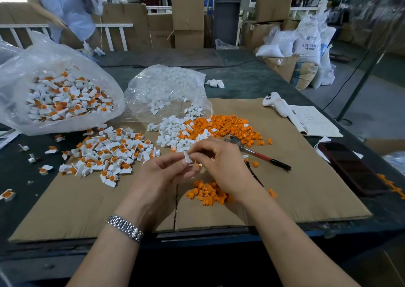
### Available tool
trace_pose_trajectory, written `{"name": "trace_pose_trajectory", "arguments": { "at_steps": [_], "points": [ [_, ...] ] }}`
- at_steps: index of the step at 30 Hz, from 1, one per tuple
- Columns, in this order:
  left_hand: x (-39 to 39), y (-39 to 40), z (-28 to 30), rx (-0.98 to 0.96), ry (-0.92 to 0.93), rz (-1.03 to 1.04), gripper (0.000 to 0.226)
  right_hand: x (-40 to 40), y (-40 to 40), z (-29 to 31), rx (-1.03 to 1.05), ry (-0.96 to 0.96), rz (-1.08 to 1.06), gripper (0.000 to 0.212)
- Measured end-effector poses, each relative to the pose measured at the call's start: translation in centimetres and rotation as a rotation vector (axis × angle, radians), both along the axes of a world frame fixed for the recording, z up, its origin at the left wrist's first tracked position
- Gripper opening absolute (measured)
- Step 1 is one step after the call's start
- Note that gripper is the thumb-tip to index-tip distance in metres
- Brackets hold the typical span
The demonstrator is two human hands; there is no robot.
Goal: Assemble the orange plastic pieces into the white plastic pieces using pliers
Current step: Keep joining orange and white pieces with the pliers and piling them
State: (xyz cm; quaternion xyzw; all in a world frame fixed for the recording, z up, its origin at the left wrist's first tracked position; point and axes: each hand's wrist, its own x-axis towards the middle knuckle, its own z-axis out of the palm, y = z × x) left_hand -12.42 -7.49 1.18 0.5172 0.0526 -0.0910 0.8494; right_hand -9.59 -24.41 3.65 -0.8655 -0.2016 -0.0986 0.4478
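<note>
Pinched between both hands, left hand (166, 168) and right hand (221, 163), a white piece (187, 156) is being fitted with an orange piece (198, 165) above the cardboard (285, 188); next, the idle pliers (258, 154) must be picked up.

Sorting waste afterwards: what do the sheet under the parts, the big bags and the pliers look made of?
Sheet: brown corrugated cardboard, matte, creased with a split seam.
Bags: thin clear plastic film, glossy and crinkled, contents showing through.
Pliers: bare grey metal head; handles look coated in red and black plastic or rubber.
</note>
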Motion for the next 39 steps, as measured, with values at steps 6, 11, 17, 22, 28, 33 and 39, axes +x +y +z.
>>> {"name": "trace_pose_trajectory", "arguments": {
  "at_steps": [6,11,17,22,28,33,39],
  "points": [
    [-0.1,-0.3,0.5,0.226,-0.169,0.114,0.026,-0.6,0.8,0.2,-0.002,0.026,-0.063,0.011],
    [-0.4,0.2,0.8,0.045,-0.096,0.118,0.026,-0.8,-0.6,1.0,0.11,0.173,0.114,0.025],
    [-0.6,0.2,0.8,0.052,-0.118,0.122,0.02,-1.2,-0.5,1.1,-0.012,-0.03,0.059,0.022],
    [-0.7,0.4,0.7,-0.031,-0.134,0.099,0.016,-1.5,-0.3,1.0,-0.021,-0.116,0.034,0.022],
    [-0.7,0.4,1.2,0.076,-0.07,0.165,0.035,-1.9,0.4,0.8,-0.048,-0.155,0.016,0.022],
    [-0.8,0.4,1.2,0.091,-0.069,0.176,0.021,-2.2,0.5,0.6,-0.038,-0.14,0.021,0.024],
    [-0.9,0.3,1.1,0.099,-0.087,0.195,0.023,-2.1,0.6,0.8,-0.065,-0.136,0.013,0.024]
  ]
}}
